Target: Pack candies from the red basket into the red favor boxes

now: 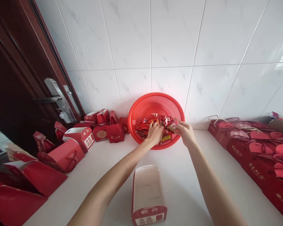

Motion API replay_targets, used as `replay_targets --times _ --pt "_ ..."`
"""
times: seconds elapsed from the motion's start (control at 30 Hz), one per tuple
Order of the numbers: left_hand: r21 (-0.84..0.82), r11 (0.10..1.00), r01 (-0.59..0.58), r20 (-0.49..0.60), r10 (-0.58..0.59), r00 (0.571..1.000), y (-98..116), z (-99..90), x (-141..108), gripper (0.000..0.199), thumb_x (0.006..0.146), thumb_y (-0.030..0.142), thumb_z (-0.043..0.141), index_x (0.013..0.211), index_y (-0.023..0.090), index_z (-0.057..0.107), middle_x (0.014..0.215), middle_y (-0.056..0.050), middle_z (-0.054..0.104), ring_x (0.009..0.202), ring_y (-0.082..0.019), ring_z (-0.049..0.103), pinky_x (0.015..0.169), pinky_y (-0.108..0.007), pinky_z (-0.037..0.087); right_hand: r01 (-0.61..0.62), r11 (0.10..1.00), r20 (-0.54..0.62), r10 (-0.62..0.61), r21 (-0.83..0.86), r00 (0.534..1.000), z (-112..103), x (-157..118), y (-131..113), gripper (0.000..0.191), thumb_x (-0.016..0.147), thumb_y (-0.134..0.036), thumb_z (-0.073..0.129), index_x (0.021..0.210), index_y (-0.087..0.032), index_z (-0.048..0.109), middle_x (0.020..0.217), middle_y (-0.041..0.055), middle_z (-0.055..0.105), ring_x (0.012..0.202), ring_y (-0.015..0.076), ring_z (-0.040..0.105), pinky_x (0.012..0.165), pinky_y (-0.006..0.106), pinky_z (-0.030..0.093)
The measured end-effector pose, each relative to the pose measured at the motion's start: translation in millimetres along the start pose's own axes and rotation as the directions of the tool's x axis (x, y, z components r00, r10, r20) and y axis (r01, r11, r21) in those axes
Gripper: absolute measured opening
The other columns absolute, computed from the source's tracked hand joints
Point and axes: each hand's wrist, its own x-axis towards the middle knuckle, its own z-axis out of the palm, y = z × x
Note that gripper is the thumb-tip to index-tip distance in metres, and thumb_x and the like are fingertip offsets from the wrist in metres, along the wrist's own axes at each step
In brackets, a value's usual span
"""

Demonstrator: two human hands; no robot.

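A red plastic basket [157, 103] leans toward the tiled wall with a pile of wrapped candies [166, 138] in its bottom. My left hand [155, 133] reaches into the pile, fingers curled down among the wrappers; their tips are hidden. At the basket's right side, my right hand [185, 132] pinches a small greenish and pink candy packet [173, 125] between thumb and fingers. Between my forearms stands an open red and white gift box [149, 211], its pale inside facing up; I see nothing in it.
Red gift boxes [67, 153], some with open tops, line the left side of the white surface. More red boxes with cord handles [247, 163] form a row on the right. A dark door with a metal handle [58, 97] is at the left; white tiles [132, 40] rise behind.
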Motion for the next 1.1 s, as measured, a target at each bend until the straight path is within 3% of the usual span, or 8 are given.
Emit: replay_targets --times 0.07,0.17,0.6,0.73,0.87,0.93,1.1 --pt "-0.028 0.999 0.036 -0.024 -0.036 0.999 -1.4 -3.1 3.4 0.011 0.088 0.015 0.061 0.095 0.016 0.07 0.097 -0.011 0.075 0.107 -0.029 0.064 0.103 -0.045 0.04 0.004 1.0 -0.006 -0.004 0.007 1.0 -1.7 0.8 -0.6 0.021 0.051 -0.029 0.079 0.064 -0.019 0.066 0.068 0.0019 0.07 0.063 0.0149 0.063 0.056 0.024 0.049" --pt "-0.074 0.993 0.095 -0.059 -0.099 0.993 -6.4 -9.2 5.0 0.016 0.095 0.023 0.056 0.096 0.015 0.07 0.094 -0.011 0.076 0.095 -0.026 0.068 0.094 -0.041 0.046 0.006 1.0 -0.013 -0.005 0.02 1.0 -3.4 2.5 -1.1 0.021 0.051 -0.03 0.078 0.066 -0.019 0.067 0.068 0.0018 0.069 0.063 0.0149 0.063 0.056 0.025 0.049" --pt "-0.304 0.933 0.192 -0.215 -0.263 0.94 -41.7 -28.5 3.8 0.017 0.093 0.027 0.059 0.092 0.018 0.073 0.089 -0.005 0.078 0.084 -0.022 0.072 0.075 -0.029 0.052 -0.025 1.0 -0.006 0.025 0.019 1.0 -0.9 2.2 -0.5 0.021 0.05 -0.028 0.08 0.064 -0.018 0.068 0.067 0.0032 0.07 0.06 0.0139 0.06 0.054 0.024 0.047" --pt "-0.332 0.92 0.209 -0.273 -0.306 0.912 -55.9 -32.0 11.2 0.016 0.09 0.026 0.062 0.097 0.017 0.073 0.094 -0.007 0.078 0.089 -0.024 0.073 0.08 -0.033 0.055 -0.038 0.999 -0.001 0.038 0.015 0.999 0.1 1.4 -1.2 0.02 0.049 -0.028 0.078 0.063 -0.018 0.067 0.065 0.0027 0.069 0.059 0.0135 0.059 0.054 0.024 0.047" --pt "-0.332 0.915 0.23 -0.34 -0.344 0.875 -71.1 -32.2 11.4 0.021 0.083 0.017 0.067 0.103 0.018 0.073 0.107 -0.009 0.077 0.104 -0.027 0.07 0.095 -0.04 0.053 -0.054 0.999 0.009 0.054 0.008 0.999 0.2 0.6 -2.5 0.02 0.048 -0.027 0.076 0.065 -0.018 0.069 0.065 0.0029 0.07 0.06 0.0142 0.06 0.055 0.024 0.047" --pt "-0.321 0.928 0.189 -0.384 -0.31 0.87 -75.1 -32.1 5.3 0.025 0.079 0.012 0.067 0.102 0.019 0.073 0.109 -0.009 0.075 0.107 -0.026 0.068 0.099 -0.041 0.052 -0.056 0.998 0.013 0.056 0.004 0.998 -0.3 0.2 -2.9 0.021 0.049 -0.027 0.076 0.066 -0.018 0.07 0.066 0.003 0.07 0.061 0.0144 0.06 0.055 0.025 0.046" --pt "-0.302 0.942 -0.148 -0.433 0.003 0.902 -72.2 -32.9 -26.3 0.019 0.085 0.011 0.058 0.091 0.02 0.073 0.098 -0.005 0.076 0.095 -0.02 0.07 0.09 -0.034 0.056 -0.062 0.998 0.022 0.062 -0.004 0.998 -1.4 1.4 -0.7 0.021 0.049 -0.027 0.077 0.065 -0.018 0.068 0.065 0.0022 0.069 0.061 0.014 0.06 0.056 0.024 0.046"
